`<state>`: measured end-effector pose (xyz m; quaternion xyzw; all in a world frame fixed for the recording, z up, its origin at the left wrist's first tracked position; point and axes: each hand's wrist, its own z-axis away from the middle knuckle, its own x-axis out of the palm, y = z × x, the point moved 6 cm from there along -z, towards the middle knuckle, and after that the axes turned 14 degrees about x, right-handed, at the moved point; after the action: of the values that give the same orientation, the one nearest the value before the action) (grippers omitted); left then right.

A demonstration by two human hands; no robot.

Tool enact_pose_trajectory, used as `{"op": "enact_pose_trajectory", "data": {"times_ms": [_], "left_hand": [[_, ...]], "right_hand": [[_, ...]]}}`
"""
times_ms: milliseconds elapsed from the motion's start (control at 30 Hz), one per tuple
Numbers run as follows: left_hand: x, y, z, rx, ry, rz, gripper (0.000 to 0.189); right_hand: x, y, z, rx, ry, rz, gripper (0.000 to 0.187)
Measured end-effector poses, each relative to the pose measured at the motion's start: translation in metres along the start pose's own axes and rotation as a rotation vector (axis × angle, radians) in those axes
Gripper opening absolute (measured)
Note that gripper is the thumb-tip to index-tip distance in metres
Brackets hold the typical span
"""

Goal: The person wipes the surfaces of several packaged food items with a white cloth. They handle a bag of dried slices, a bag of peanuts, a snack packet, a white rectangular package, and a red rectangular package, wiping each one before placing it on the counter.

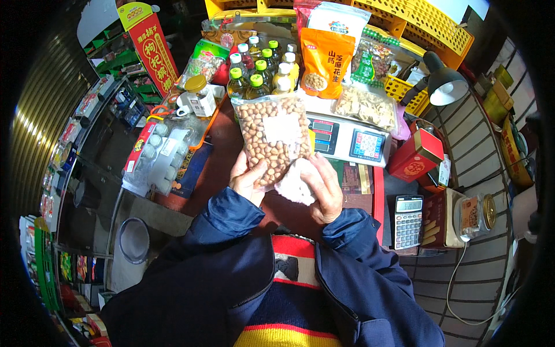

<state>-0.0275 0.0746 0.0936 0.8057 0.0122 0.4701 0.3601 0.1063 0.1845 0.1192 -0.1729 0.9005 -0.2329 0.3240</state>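
Note:
A clear plastic bag of round brown nuts with a white label stands tilted before me. My left hand grips its lower left corner, thumb on the front. In my right hand is a crumpled white cloth or tissue, pressed against the bag's lower right corner. Just behind the bag are several capped drink bottles. To its right lies a white digital price scale, with a bag of dried slices resting on its far part.
Packed eggs and a gold-lidded jar stand at the left. An orange snack pouch stands behind the scale. At the right are a red tin, a desk lamp, a calculator and a clear jar.

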Motion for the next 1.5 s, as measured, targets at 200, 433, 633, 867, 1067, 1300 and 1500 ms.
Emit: {"op": "enact_pose_trajectory", "data": {"times_ms": [200,433,633,867,1067,1300,1500], "left_hand": [[-0.003,0.004,-0.001,-0.005,-0.012,-0.009,0.052],[0.010,-0.018,0.008,-0.046,-0.067,-0.092,0.054],[0.016,-0.024,0.016,-0.155,-0.091,-0.105,0.059],[0.013,-0.030,0.018,-0.199,-0.154,-0.076,0.061],[0.011,-0.034,0.018,-0.205,-0.243,-0.050,0.064],[0.032,-0.031,-0.001,-0.263,-0.430,0.121,0.095],[0.053,-0.035,0.007,-0.191,-0.376,0.162,0.127]], "right_hand": [[-0.031,0.037,-0.007,0.437,0.172,-0.354,0.042],[-0.022,-0.010,-0.032,0.250,0.096,-0.121,0.052],[-0.013,0.011,-0.025,0.309,0.113,-0.126,0.057],[-0.014,0.046,-0.016,0.687,0.150,-0.916,0.065],[-0.012,0.078,0.006,0.991,0.166,-1.318,0.046],[0.000,0.088,0.018,0.997,0.298,-1.722,0.044],[0.004,0.089,0.011,1.009,0.299,-1.962,0.052]]}}
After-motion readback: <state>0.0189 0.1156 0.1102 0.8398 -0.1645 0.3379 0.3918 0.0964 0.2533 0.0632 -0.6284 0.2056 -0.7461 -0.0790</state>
